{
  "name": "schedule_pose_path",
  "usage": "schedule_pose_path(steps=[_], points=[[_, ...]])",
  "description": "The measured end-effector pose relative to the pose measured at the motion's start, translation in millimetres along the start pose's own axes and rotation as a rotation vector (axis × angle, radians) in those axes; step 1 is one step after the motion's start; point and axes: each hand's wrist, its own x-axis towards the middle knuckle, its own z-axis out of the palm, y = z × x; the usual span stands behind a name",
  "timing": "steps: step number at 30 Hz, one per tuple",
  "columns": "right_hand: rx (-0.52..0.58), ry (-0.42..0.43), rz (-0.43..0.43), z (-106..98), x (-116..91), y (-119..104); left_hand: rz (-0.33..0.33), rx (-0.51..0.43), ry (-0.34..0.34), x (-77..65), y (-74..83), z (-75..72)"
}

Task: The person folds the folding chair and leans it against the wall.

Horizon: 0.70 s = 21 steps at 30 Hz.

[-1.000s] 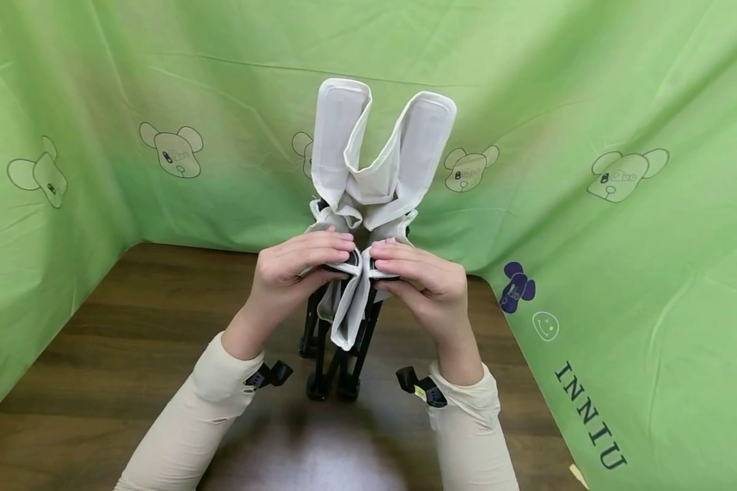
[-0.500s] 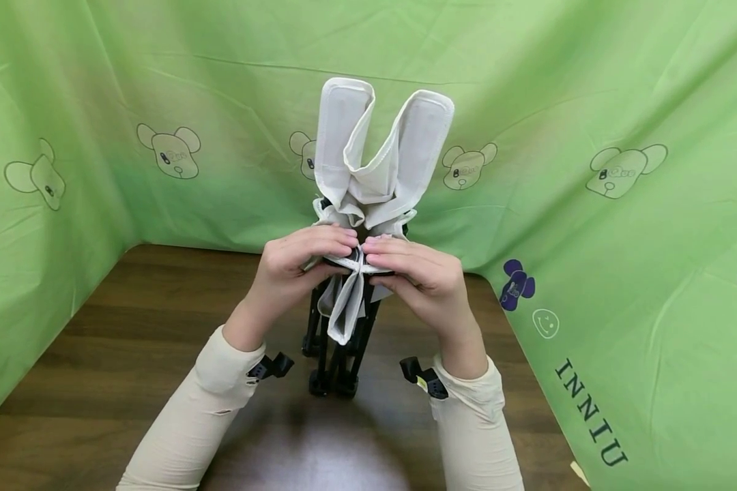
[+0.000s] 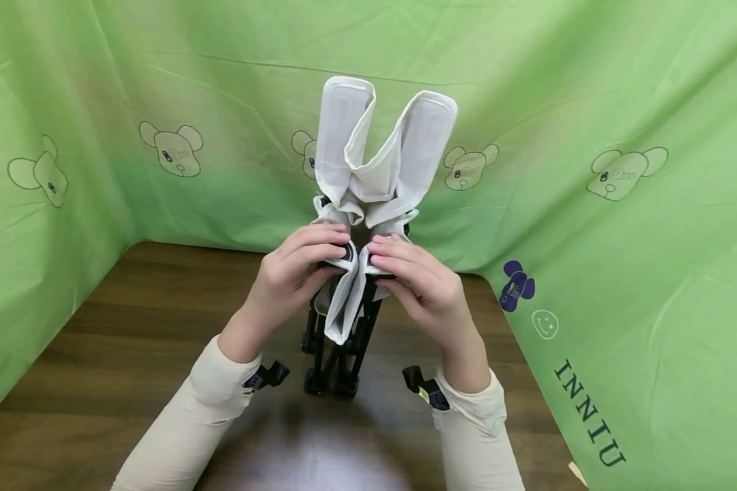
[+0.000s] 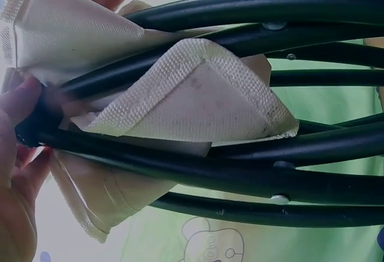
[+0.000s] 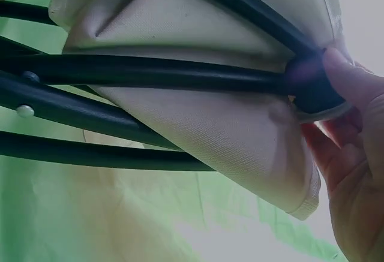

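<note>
A small folding chair with off-white fabric (image 3: 426, 146) and black tube legs (image 3: 361, 348) stands folded together on the table, its two-horned backrest upright at the far side. My left hand (image 3: 291, 276) pinches the near left seat corner, fingers on top and thumb beneath. At the near right corner, my right hand (image 3: 426, 283) grips likewise. Between them the seat cloth (image 3: 342, 314) sags in a narrow fold. The left wrist view shows a loose fabric flap (image 4: 198, 103) among the riveted tubes (image 4: 312, 4). In the right wrist view, thumb and fingers hold a black corner joint (image 5: 313, 88).
The chair stands on a dark wood-grain table (image 3: 129, 382). Green cloth (image 3: 528, 82) printed with bear faces surrounds it at the back and both sides. Black wrist mounts (image 3: 269, 375) sit on both sleeves.
Half a second ago the two seat corners came together; now they are slightly apart again, as they were one second ago. Both hands keep their hold, and the backrest hardly moves.
</note>
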Motion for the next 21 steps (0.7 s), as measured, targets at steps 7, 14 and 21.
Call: schedule_pose_path(steps=[7,14,21], points=[[-0.106,0.037,-0.005,1,-1,-8,-0.019,0.090,-0.012,-0.8,8.3,-3.0],[-0.106,0.165,0.026,3,-5,-13,-0.095,0.123,0.004,-5.8,13.9,-4.1],[-0.157,0.295,0.111,3,-16,-14,-0.183,0.144,0.103,-16.8,20.1,-5.9]])
